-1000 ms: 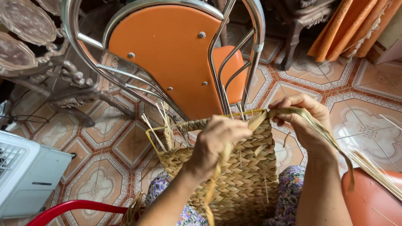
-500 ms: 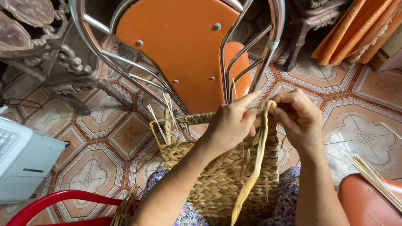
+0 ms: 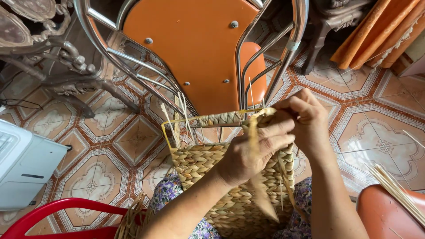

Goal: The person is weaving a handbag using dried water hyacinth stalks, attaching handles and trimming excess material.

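At the top rim of the woven basket [image 3: 208, 168], the left hand [image 3: 252, 152] curls its fingers together around a flat pale straw strand [image 3: 259, 186], pinching it against the weave; the strand runs down from the rim across the basket's face and ends in a broad loose tip low on the basket. Just beside it, touching it at the rim, the right hand [image 3: 305, 119] has its fingers bent and pressed together over the same upper edge, gripping the braid there; what lies under its fingertips is hidden. The basket rests on the person's lap, over a purple flowered cloth [image 3: 166, 194], and stands upright with its open top toward the camera's far side. A thin yellowish wire frame [image 3: 164, 128] outlines the unfinished left part of the rim, and several stiff straw ends [image 3: 179, 115] stick up from that corner. Beyond the basket, an orange chair [image 3: 195, 48] with shiny metal tubing lies tilted over the patterned tiled floor [image 3: 128, 141]. To the basket's left sits a white box-like appliance [image 3: 26, 168], and below that a red plastic rim [image 3: 53, 212]. To the basket's right, a bundle of thin straws [image 3: 394, 190] lies on an orange-red seat [image 3: 385, 217]. Orange curtains [image 3: 380, 31] hang far right of the chair.
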